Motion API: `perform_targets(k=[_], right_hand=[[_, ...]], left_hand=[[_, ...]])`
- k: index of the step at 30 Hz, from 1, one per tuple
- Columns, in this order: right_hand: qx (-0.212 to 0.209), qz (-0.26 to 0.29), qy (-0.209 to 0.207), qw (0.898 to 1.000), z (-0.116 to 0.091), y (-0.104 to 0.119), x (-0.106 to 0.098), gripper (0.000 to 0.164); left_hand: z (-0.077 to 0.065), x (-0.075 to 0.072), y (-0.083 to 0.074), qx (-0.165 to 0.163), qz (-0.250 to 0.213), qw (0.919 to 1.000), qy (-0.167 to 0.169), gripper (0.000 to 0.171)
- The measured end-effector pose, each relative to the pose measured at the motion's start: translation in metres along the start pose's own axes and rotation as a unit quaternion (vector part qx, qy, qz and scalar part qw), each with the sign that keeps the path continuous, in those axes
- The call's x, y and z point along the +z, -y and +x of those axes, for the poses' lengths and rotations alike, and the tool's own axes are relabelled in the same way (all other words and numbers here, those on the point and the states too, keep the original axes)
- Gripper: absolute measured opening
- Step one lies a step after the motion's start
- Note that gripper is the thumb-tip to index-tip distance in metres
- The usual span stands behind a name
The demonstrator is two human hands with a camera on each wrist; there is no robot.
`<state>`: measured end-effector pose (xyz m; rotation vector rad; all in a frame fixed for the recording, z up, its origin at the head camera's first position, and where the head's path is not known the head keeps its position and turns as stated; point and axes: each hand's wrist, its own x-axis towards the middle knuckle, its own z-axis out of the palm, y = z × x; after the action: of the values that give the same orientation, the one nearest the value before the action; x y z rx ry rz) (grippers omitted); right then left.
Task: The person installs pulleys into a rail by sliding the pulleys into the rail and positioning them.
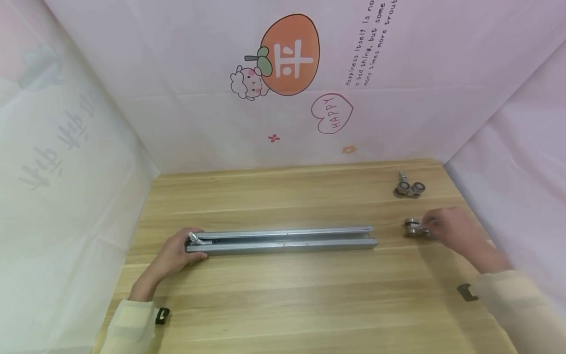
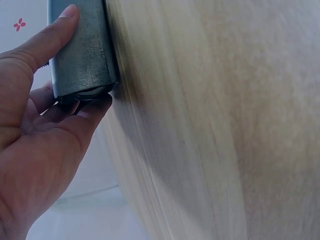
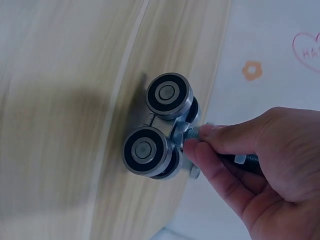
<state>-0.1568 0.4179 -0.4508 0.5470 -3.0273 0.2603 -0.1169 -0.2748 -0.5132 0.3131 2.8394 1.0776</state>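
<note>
My left hand point(image 1: 173, 254) grips the left end of a grey metal rail point(image 1: 283, 249), an open-topped channel lying lengthwise on the board. In the left wrist view the thumb presses along one wall of the rail point(image 2: 85, 55), with the other fingers around its end. A bolt point(image 1: 194, 239) sticks up out of the channel beside that hand. At the right, my right hand point(image 1: 457, 233) pinches the threaded bolt of a roller trolley point(image 1: 412, 227) between thumb and fingers. Its steel-rimmed wheels point(image 3: 145, 149) show in the right wrist view, close to the wood.
Another roller trolley point(image 1: 409, 190) lies farther back on the right, its bolt pointing away. The wooden board point(image 1: 283, 300) meets a printed white sheet point(image 1: 199, 123) at the back, with more sheeting on both sides. Dark clips point(image 1: 162, 315) show at both sleeves.
</note>
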Motion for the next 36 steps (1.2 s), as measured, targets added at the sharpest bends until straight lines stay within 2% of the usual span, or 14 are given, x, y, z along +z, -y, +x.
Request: perform_targets(k=[9, 16, 18, 36], right_hand=[[-0.011, 0.034, 0.027, 0.999, 0.007, 0.035, 0.003, 0.012], [-0.044, 0.034, 0.011, 0.998, 0.01, 0.052, 0.01, 0.011], [-0.043, 0.039, 0.017, 0.998, 0.01, 0.056, 0.011, 0.011], [-0.047, 0.045, 0.021, 0.998, 0.016, 0.074, 0.02, 0.013]], left_hand=[[0.0, 0.001, 0.001, 0.001, 0.002, 1.0, -0.003, 0.066], [0.0, 0.002, 0.001, 0.003, 0.003, 1.0, -0.003, 0.066], [0.0, 0.002, 0.001, 0.001, 0.002, 1.0, -0.002, 0.067], [-0.001, 0.0, -0.001, -0.001, 0.003, 1.0, -0.003, 0.066]])
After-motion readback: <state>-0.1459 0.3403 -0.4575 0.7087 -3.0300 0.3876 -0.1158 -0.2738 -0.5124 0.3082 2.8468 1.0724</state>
